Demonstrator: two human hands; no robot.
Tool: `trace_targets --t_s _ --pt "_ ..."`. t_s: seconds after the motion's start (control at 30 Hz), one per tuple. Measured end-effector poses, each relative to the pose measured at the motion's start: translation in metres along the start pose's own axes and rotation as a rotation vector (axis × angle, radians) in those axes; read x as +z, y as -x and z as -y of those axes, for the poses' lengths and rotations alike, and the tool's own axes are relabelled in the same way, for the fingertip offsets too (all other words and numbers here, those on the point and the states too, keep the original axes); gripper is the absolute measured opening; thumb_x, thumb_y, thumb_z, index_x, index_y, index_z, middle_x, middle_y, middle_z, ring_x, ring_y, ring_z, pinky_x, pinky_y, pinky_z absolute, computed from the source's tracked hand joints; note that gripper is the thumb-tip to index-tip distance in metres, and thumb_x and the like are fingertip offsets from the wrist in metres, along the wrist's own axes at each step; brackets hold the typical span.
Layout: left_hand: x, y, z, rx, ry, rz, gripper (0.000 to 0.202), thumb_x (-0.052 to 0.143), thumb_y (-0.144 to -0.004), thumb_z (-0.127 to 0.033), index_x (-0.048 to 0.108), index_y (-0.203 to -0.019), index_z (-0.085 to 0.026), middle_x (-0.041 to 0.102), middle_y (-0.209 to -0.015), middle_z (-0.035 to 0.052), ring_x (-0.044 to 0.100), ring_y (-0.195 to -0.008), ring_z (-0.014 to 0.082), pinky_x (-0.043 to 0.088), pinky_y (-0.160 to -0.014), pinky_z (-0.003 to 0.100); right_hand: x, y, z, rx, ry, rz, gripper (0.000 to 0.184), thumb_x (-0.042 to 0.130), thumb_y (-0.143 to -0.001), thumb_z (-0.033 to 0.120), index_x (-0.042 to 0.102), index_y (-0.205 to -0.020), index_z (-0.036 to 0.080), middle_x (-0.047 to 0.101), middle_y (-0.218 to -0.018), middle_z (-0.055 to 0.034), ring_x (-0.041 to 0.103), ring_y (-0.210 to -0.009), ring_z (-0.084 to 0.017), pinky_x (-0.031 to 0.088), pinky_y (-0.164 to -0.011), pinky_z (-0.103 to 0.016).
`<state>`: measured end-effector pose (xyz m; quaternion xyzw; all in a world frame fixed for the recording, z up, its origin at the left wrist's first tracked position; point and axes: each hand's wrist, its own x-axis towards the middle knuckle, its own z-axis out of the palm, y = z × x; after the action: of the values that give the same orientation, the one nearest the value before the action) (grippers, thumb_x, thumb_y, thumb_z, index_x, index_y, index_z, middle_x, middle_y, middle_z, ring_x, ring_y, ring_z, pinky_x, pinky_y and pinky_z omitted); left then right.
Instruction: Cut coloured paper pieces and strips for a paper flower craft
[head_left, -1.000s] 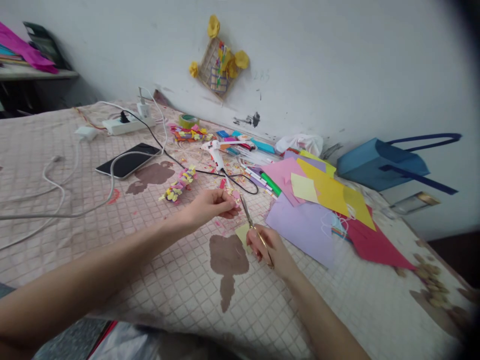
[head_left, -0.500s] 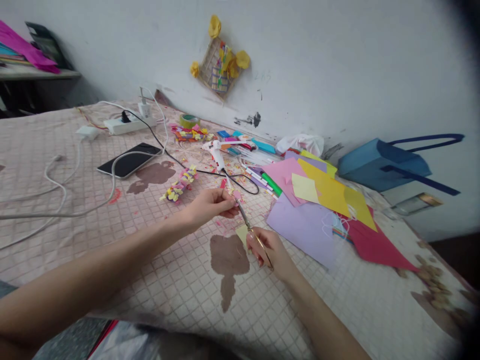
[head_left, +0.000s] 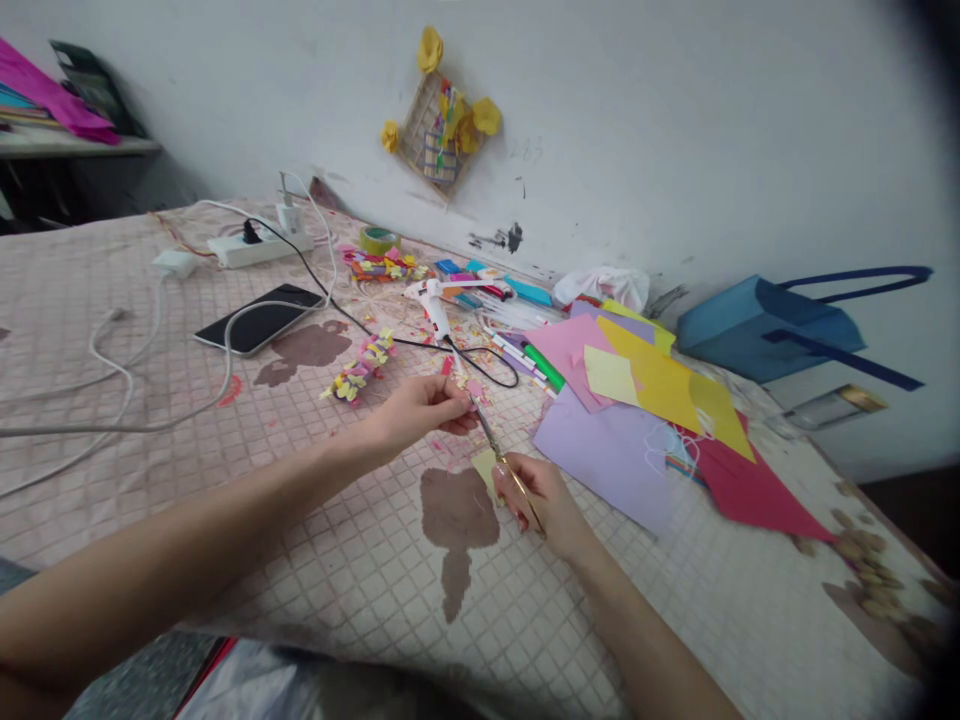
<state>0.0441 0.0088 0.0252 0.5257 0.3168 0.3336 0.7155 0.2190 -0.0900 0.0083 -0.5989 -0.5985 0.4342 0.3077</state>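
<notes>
- Head view, the only one I have: the left hand (head_left: 424,412) has its fingertips pressed together, pinching what I read as a small pink paper scrap (head_left: 472,396), though it's too small to be sure.
- The right hand (head_left: 536,495) is closed around slim gold scissors (head_left: 491,436), tips angled up to that scrap, which seems to be held out to meet them.
- A small yellow paper piece (head_left: 486,470) lies just beside the right hand.
- Lilac paper (head_left: 600,460) and yellow paper (head_left: 660,388) are spread to the right, within easy reach, it seems.
- Beyond the left hand lies a strip of paper flowers (head_left: 358,366), with a hot glue gun (head_left: 433,312) further back.
</notes>
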Motion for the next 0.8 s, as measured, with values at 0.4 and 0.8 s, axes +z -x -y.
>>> trace_targets --t_s 0.4,0.8 --pt "-0.0018 -0.0006 0.0025 -0.01 0.013 0.011 0.015 0.064 -0.075 -0.024 0.055 -0.07 -0.012 0.067 -0.071 0.0043 0.063 -0.067 0.0103 0.049 -0.071 0.026 -0.0006 0.0004 0.0009 0.009 -0.005 0.004 0.04 0.043 -0.081 0.052 0.046 -0.061 0.018 0.036 -0.044 0.0069 0.036 -0.038 -0.007 0.026 -0.037 -0.019" --pt "-0.0027 -0.0017 0.0013 0.011 -0.002 0.015 0.016 0.065 -0.073 -0.025 0.055 -0.07 -0.012 0.068 -0.073 0.0042 0.063 -0.069 0.0111 0.049 -0.073 0.028 -0.001 -0.0018 -0.0031 -0.019 0.034 -0.011 0.04 0.041 -0.083 0.052 0.042 -0.06 0.018 0.038 -0.043 0.0068 0.035 -0.038 -0.007 0.025 -0.039 -0.019"
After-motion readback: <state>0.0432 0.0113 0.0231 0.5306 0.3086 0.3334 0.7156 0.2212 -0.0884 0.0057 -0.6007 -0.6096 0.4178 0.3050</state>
